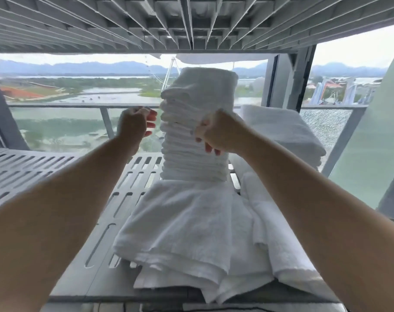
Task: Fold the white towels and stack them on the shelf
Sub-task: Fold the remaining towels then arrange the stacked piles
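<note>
One tall towel stack [192,97] — left hand [135,124] beside, right hand [218,131] gripping it.

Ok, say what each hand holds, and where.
Right hand grips the towel stack at its front, midway up. Left hand curls beside its left side; hold cannot be told.

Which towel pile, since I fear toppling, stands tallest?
The narrow middle stack, nearly reaching the upper shelf; the front pile and right pile sit far lower.
</note>
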Action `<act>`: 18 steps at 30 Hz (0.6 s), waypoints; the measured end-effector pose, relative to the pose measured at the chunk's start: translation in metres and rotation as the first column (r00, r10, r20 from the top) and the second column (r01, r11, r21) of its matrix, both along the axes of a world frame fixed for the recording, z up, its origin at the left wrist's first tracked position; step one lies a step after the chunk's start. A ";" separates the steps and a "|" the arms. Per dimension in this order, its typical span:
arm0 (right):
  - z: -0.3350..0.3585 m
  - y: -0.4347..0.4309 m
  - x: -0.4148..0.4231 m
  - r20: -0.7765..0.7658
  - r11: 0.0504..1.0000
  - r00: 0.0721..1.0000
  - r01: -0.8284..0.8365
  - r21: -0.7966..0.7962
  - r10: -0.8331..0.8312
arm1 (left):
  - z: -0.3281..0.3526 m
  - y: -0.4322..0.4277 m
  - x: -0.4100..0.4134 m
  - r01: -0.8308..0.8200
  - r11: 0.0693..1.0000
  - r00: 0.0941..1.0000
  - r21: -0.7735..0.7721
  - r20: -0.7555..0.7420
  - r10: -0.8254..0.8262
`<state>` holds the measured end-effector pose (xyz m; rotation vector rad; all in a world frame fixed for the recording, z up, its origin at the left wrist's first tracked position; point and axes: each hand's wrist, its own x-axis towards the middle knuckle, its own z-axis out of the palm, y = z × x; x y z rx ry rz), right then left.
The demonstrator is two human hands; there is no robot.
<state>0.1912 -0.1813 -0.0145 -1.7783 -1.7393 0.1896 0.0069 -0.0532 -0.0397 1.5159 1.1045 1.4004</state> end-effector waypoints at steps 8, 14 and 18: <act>-0.053 -0.034 0.001 0.254 0.763 0.966 0.124 -0.634 0.055 | -0.073 -0.055 -0.010 0.020 1.000 0.872 0.018 -0.490 -0.009; -0.058 -0.053 -0.010 -0.062 0.806 0.997 -0.069 -0.588 0.040 | -0.079 -0.080 -0.012 0.165 0.952 0.607 -0.257 -0.735 -0.303; -0.066 -0.063 -0.023 -0.229 0.840 0.973 -0.114 -0.531 -0.013 | -0.067 -0.080 -0.020 0.225 0.917 0.619 -0.328 -0.679 -0.395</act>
